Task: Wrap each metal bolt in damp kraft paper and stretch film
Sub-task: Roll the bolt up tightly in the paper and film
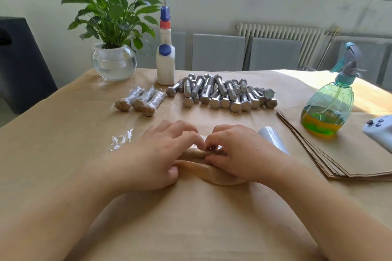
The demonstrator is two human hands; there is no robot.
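Note:
Both hands meet at the table's middle over a roll of kraft paper [192, 153]. My left hand [163, 154] and my right hand [239, 152] have their fingers curled over the roll, with fingertips nearly touching; whatever is inside is hidden. A loose flap of the same paper [214, 174] curves out toward me below the hands. Several bare metal bolts [222, 93] lie heaped at the back. Three wrapped bolts [141, 100] in paper and film lie to their left. A stretch film roll [273, 137] lies just right of my right hand.
A stack of kraft paper sheets [339, 154] lies at right, with a green spray bottle [328, 108] on it and a white controller [379, 131] beyond. A white bottle [165, 63] and potted plant [113, 57] stand at the back. A crumpled film scrap [121, 141] lies left.

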